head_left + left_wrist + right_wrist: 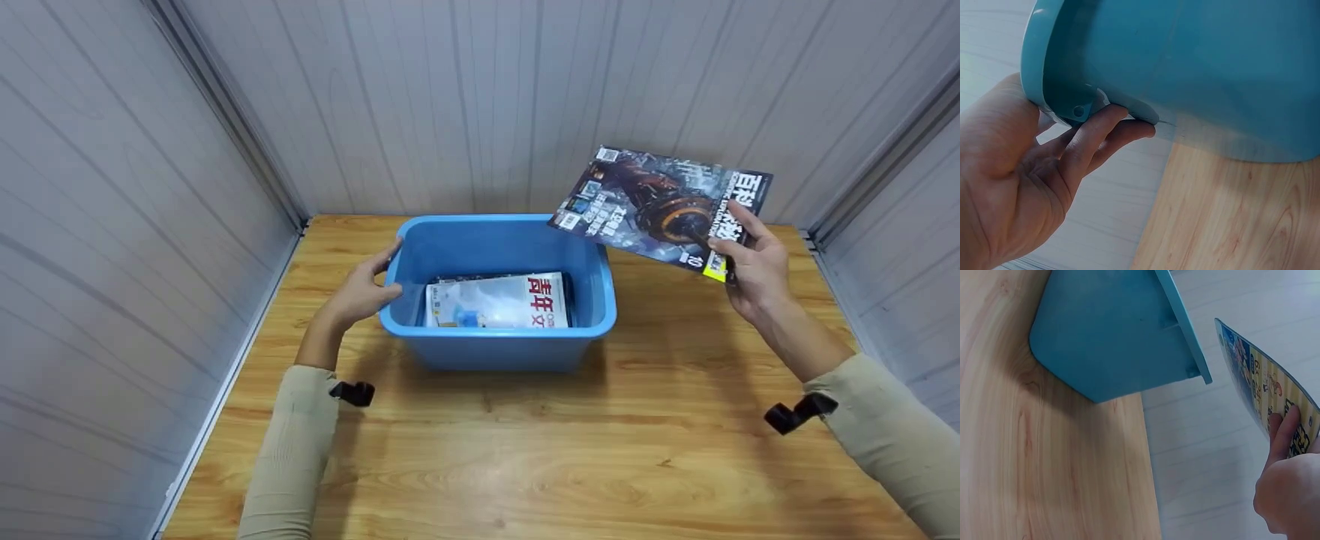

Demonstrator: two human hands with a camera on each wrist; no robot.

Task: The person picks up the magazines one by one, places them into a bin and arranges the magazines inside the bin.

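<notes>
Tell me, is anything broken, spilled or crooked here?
Nothing looks broken or spilled. The blue bin sits flat on the wooden table with a magazine inside. The left hand holds its rim. The right hand holds a second magazine tilted in the air, simply because it's being held.

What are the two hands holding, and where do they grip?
Right hand pinches the magazine at its corner; left hand grips the blue bin rim.

The bin [498,330] is sitting on the table [525,465] before me, a magazine [495,301] lying in it; my left hand [365,289] is gripping its left rim, my right hand [757,270] holding another magazine [652,202] above and right of it.
</notes>
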